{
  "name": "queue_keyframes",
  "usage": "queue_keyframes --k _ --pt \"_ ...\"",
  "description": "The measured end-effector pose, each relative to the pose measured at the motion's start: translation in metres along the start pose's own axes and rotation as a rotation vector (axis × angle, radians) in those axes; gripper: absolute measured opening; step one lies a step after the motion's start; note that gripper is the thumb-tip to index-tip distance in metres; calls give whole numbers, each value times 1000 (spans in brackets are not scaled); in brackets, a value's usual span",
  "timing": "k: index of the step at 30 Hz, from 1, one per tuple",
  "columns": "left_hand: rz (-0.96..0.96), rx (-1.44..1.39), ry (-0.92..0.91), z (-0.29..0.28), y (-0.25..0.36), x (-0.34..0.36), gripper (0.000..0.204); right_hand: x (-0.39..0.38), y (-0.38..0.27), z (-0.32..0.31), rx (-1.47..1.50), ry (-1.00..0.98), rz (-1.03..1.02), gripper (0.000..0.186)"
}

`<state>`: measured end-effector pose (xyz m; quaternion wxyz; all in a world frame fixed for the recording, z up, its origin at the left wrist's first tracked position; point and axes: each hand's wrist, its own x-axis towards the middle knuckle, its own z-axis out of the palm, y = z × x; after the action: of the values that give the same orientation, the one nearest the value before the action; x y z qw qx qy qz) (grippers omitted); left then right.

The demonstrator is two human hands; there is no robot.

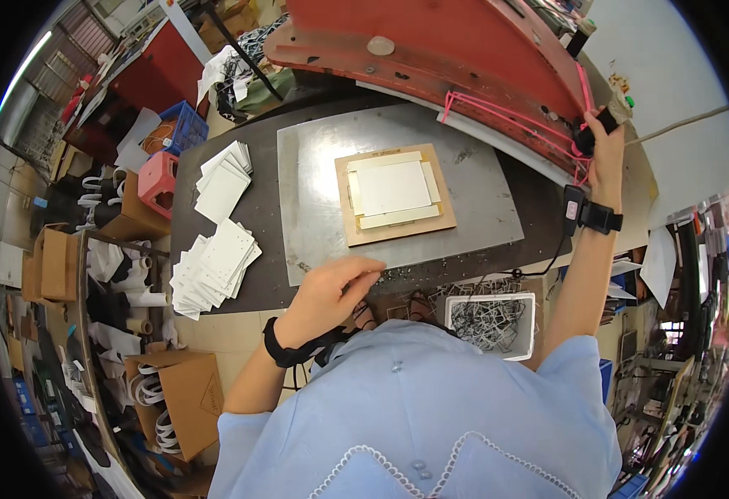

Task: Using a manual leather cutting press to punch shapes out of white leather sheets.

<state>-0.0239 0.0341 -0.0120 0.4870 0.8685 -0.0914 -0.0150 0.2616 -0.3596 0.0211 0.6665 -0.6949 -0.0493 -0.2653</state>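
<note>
At the machine's right end, my right hand (605,156) is closed round a black handle (585,137) with pink cord tied about it. The handle belongs to the big red press arm (431,58), which hangs over the back of the table. My left hand (331,291) hovers by the table's front edge, fingers loosely bent and thumb apart, with nothing visible in it. Beyond it a brown wooden die board (448,218) lies on a grey metal plate (306,183). A white sheet (391,185) rests on the board, framed by pale yellowish strips.
White cut cards lie in an upper pile (225,185) and a lower pile (215,270) on the table's left. A white bin (532,328) of thin frame-shaped offcuts stands below the front edge. A pink stool (157,185), a blue crate (188,129) and an open carton (190,403) stand left.
</note>
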Motion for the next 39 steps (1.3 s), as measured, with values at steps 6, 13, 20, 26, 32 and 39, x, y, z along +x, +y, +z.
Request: queue_keyframes --k 6,13,20,26,32,39 --pt "172 -49 -10 9 29 14 19 -51 -26 5 -196 -58 9 45" --pt "255 -217 -133 20 85 49 29 -152 -91 -5 -51 -512 86 79" --pt "371 -328 27 27 106 57 77 -82 -95 -79 -270 -225 5 56" --pt "236 -792 170 25 102 38 47 -27 -56 -28 58 -171 -28 46" --pt "96 -726 573 -1 102 2 55 -60 -84 18 434 -208 96 45" --pt "24 -741 625 -23 95 -9 48 -75 -100 17 409 -360 193 32"
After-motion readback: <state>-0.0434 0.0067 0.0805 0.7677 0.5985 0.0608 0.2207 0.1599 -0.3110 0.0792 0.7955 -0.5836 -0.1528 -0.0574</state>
